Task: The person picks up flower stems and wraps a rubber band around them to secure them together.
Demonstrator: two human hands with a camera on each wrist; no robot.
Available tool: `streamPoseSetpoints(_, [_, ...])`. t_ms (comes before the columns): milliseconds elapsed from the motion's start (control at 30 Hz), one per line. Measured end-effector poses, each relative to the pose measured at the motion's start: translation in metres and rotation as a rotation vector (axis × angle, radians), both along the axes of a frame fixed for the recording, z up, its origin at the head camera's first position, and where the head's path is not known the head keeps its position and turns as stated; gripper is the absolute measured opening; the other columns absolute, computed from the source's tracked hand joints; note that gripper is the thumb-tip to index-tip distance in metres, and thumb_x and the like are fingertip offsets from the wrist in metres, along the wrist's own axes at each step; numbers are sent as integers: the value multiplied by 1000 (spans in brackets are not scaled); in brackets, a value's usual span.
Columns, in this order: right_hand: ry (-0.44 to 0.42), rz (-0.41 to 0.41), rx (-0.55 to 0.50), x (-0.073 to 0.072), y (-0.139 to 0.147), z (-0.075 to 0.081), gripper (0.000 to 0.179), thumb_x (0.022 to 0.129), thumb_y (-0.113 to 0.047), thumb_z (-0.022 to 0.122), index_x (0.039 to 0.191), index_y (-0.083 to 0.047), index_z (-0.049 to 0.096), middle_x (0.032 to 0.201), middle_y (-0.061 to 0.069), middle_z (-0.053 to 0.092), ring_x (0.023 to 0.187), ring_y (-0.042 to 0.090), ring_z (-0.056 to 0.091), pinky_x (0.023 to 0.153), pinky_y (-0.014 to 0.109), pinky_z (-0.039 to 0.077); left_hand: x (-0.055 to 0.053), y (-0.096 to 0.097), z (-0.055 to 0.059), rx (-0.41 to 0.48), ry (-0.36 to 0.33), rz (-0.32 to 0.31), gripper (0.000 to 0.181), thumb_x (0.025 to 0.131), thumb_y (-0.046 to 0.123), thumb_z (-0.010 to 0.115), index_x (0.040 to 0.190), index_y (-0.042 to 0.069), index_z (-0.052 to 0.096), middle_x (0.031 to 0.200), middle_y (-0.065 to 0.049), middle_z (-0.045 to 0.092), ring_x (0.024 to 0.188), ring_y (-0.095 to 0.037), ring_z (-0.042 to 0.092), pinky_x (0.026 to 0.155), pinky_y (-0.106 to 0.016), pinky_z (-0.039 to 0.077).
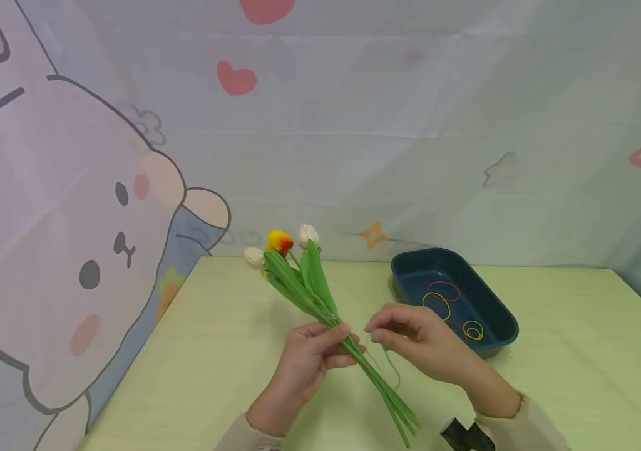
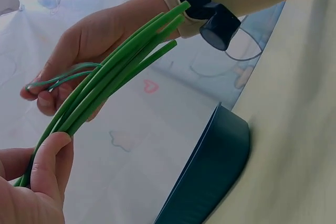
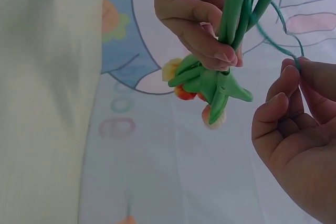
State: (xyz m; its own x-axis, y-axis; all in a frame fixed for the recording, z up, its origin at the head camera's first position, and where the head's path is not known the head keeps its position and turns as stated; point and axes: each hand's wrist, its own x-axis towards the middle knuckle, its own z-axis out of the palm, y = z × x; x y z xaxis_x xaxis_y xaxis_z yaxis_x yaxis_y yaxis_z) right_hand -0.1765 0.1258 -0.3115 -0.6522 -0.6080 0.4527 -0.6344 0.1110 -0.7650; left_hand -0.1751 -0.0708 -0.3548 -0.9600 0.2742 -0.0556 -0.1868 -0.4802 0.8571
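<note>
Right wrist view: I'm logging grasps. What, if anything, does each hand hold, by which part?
The left hand grips tulips by their stems, below the leaves; the right hand pinches a green string where its two strands meet.

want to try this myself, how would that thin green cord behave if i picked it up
The green cord is probably floppy, as it bends in loose curves between the stems and the right hand. It looks thin, so it should be light. It might slide along the stems, which look smooth.
</note>
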Motion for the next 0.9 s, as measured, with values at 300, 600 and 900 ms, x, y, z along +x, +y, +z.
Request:
streamPoseSetpoints(300, [-29,2,-1,-3,-5,-2,13,90,-4,52,97,-9,62,87,5,60,73,15,55,64,25,51,8,9,-1,-12,-3,-47,6,80,10,66,77,6,68,70,-4,68,66,-16,67,66,-31,58])
streamPoseSetpoints(600, [-21,1,-3,-6,-7,-7,12,90,-4,52,96,-8,62,86,6,60,75,17,56,66,24,52,15,16,-3,-23,7,-82,24,81,8,65,99,-8,64,73,-6,69,68,-17,67,66,-29,58])
streamPoseSetpoints(900, [-58,-46,14,-7,-8,-7,10,90,-10,53,95,-9,63,88,5,62,78,20,58,69,25,53,21,22,-5,-21,12,-126,24,80,6,65,97,-10,63,69,-4,68,66,-14,67,62,-24,57])
